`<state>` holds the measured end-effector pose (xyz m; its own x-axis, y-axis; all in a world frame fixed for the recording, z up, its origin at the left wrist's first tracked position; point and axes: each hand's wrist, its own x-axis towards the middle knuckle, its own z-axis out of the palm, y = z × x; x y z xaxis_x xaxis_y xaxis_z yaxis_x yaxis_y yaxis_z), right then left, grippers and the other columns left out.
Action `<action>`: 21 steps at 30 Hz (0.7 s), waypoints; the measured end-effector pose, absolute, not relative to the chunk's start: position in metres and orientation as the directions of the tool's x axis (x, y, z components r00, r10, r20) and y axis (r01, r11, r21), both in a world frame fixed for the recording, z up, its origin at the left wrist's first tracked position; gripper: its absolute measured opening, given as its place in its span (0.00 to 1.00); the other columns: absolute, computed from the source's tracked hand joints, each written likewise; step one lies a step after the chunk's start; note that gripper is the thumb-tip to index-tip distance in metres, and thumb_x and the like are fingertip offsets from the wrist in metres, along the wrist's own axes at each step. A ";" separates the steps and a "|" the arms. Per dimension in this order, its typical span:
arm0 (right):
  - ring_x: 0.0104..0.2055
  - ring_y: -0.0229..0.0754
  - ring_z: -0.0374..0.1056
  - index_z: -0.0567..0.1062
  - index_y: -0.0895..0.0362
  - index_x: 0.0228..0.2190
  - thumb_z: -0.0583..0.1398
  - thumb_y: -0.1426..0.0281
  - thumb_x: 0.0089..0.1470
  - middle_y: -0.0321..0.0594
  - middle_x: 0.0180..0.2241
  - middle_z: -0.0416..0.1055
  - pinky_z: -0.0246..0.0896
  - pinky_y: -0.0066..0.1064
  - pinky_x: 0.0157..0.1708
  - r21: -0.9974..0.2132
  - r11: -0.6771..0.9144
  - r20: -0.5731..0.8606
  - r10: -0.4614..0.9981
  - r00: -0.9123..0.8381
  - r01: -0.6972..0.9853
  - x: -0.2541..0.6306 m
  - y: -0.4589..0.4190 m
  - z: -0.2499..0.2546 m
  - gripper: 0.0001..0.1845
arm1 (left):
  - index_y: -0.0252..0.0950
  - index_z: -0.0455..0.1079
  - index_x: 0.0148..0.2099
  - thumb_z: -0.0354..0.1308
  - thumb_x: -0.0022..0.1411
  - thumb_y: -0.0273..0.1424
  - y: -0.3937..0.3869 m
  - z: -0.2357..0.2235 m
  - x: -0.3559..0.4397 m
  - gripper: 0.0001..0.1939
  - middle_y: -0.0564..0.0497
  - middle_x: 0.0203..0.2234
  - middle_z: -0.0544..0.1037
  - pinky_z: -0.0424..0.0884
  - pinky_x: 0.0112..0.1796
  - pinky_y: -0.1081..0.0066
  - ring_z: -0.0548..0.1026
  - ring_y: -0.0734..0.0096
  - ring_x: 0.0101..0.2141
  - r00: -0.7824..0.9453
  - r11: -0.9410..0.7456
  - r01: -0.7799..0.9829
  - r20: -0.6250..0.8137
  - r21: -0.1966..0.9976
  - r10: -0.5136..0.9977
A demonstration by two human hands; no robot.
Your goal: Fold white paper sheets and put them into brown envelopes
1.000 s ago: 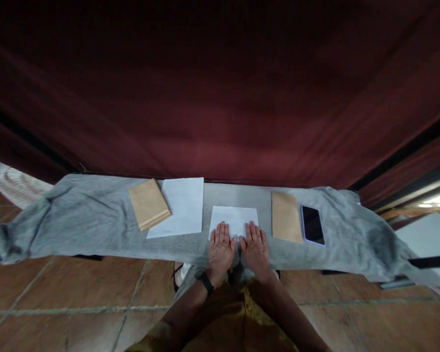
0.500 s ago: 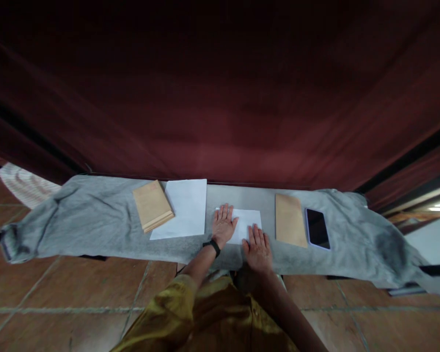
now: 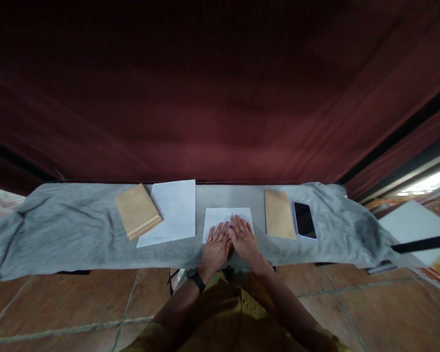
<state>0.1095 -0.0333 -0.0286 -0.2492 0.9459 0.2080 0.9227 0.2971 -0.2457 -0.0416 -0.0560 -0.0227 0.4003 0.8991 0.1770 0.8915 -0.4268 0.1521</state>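
A small white sheet of paper [image 3: 216, 215], perhaps folded, lies in front of me on a grey cloth [image 3: 234, 195]. My left hand [image 3: 215, 248] rests palm down on its near part, fingers stretched out. Close beside it, my right hand [image 3: 244, 238] lies flat on the paper's right side, its fingers extended as well. The two hands nearly touch at the thumbs and cover the near middle of the sheet. Neither hand grips anything.
To the left a stack of brown envelopes [image 3: 137, 210] overlaps larger white paper [image 3: 176, 210]. On the right lie a single brown envelope [image 3: 279, 214] and a phone [image 3: 305, 220] with a dark screen. A dark red curtain [image 3: 220, 107] hangs along the far edge.
My left hand has slid toward the near edge of the paper. My right hand has moved up and left, closer to the left one. The camera view has shifted slightly.
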 end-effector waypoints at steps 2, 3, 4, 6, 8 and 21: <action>0.70 0.49 0.54 0.64 0.58 0.65 0.47 0.67 0.70 0.48 0.68 0.57 0.48 0.48 0.68 -0.266 0.388 0.183 0.919 -0.349 0.883 0.105 -0.020 -0.028 0.26 | 0.36 0.63 0.67 0.44 0.73 0.31 -0.057 -0.023 -0.043 0.24 0.45 0.66 0.67 0.53 0.68 0.51 0.57 0.60 0.69 0.436 -0.463 0.874 0.185 0.148 0.881; 0.70 0.48 0.54 0.65 0.58 0.65 0.47 0.67 0.70 0.47 0.68 0.58 0.48 0.47 0.68 -0.271 0.413 0.180 0.909 -0.375 0.870 0.104 -0.014 -0.029 0.26 | 0.34 0.63 0.67 0.45 0.73 0.32 -0.057 -0.024 -0.044 0.24 0.43 0.65 0.68 0.53 0.68 0.51 0.58 0.60 0.68 0.448 -0.477 0.867 0.191 0.146 0.873; 0.70 0.48 0.54 0.65 0.58 0.64 0.47 0.66 0.71 0.46 0.68 0.58 0.48 0.47 0.69 -0.271 0.424 0.185 0.904 -0.386 0.864 0.105 -0.010 -0.030 0.25 | 0.33 0.62 0.67 0.45 0.73 0.33 -0.057 -0.024 -0.045 0.24 0.42 0.64 0.69 0.53 0.68 0.51 0.59 0.60 0.68 0.456 -0.486 0.862 0.197 0.145 0.868; 0.70 0.48 0.55 0.64 0.58 0.65 0.48 0.66 0.71 0.45 0.69 0.57 0.47 0.46 0.69 -0.263 0.422 0.212 0.903 -0.375 0.868 0.109 -0.001 -0.034 0.25 | 0.31 0.60 0.69 0.46 0.73 0.36 -0.056 -0.025 -0.046 0.26 0.41 0.65 0.68 0.53 0.68 0.51 0.58 0.59 0.68 0.465 -0.498 0.855 0.210 0.146 0.860; 0.70 0.48 0.54 0.63 0.58 0.66 0.48 0.65 0.71 0.46 0.69 0.56 0.47 0.46 0.69 -0.248 0.403 0.244 0.906 -0.345 0.881 0.116 0.005 -0.037 0.26 | 0.32 0.56 0.71 0.45 0.74 0.38 -0.056 -0.025 -0.047 0.28 0.42 0.67 0.65 0.52 0.68 0.50 0.57 0.60 0.69 0.477 -0.512 0.847 0.220 0.145 0.851; 0.68 0.54 0.56 0.61 0.66 0.66 0.48 0.63 0.71 0.56 0.67 0.59 0.49 0.50 0.67 -0.234 0.114 0.286 0.957 -0.044 0.965 0.145 0.026 -0.041 0.30 | 0.43 0.56 0.71 0.48 0.73 0.45 -0.057 -0.016 -0.048 0.29 0.44 0.70 0.57 0.53 0.67 0.47 0.54 0.53 0.70 0.517 -0.539 0.836 0.177 0.108 0.838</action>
<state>0.1455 0.0261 -0.0415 -0.0441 0.9572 0.2862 0.9654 0.1145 -0.2341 -0.0484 -0.0569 -0.0156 0.5168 0.8376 0.1769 0.8356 -0.5385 0.1084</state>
